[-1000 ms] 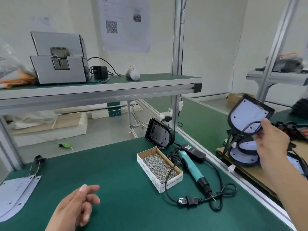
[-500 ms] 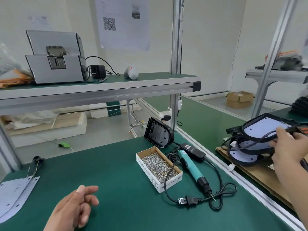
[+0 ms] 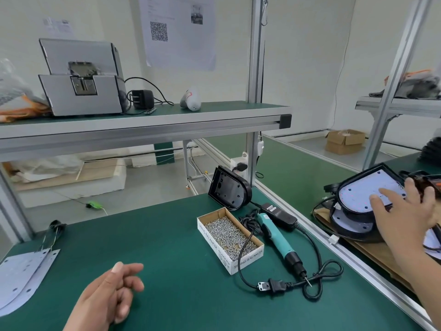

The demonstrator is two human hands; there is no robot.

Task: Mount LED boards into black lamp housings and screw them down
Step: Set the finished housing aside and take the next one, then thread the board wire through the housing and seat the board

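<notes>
One lamp housing (image 3: 358, 192) under right hand (image 3: 405, 218); left hand (image 3: 109, 295) well apart

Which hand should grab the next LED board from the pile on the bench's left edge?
Left, likely. The left hand hovers free, nearer the LED boards; the right hand is far off, fingers over the lamp stack.

One wide-angle view, worn at head height, looks forward and down across a green table (image 3: 167, 247) that fills the lower frame close up. A shelf (image 3: 143, 130) crosses the upper left. A neighbouring table (image 3: 298, 177) lies at right.
</notes>
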